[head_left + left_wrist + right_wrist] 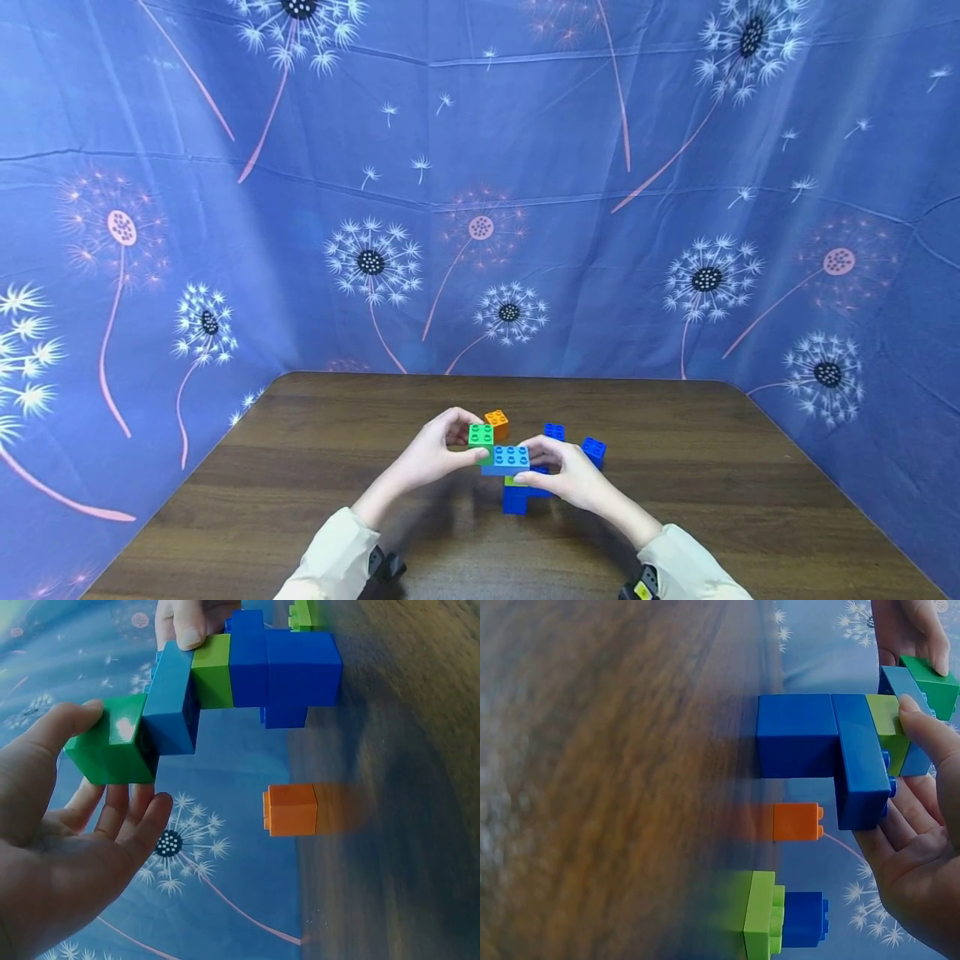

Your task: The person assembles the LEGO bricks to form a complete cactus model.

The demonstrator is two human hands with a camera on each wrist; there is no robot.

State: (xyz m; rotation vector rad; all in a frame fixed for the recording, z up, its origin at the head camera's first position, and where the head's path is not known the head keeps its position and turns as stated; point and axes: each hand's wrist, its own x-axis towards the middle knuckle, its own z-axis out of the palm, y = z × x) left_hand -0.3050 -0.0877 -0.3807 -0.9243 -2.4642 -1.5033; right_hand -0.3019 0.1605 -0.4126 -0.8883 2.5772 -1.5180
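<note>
Brown wood-grain table, on it an orange block (studs up), blue blocks, a lime block

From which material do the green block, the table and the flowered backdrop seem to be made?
Green block: probably hard plastic, glossy, with a bright highlight on its face.
Table: wood or wood-look laminate, slightly shiny, with streaky brown grain.
Backdrop: likely printed fabric, mostly matte, with creases and soft folds.

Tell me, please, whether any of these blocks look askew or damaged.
Nothing looks damaged, but the stack looks lopsided: the green block, pinched by the left hand, juts past the light blue block beneath it.
</note>
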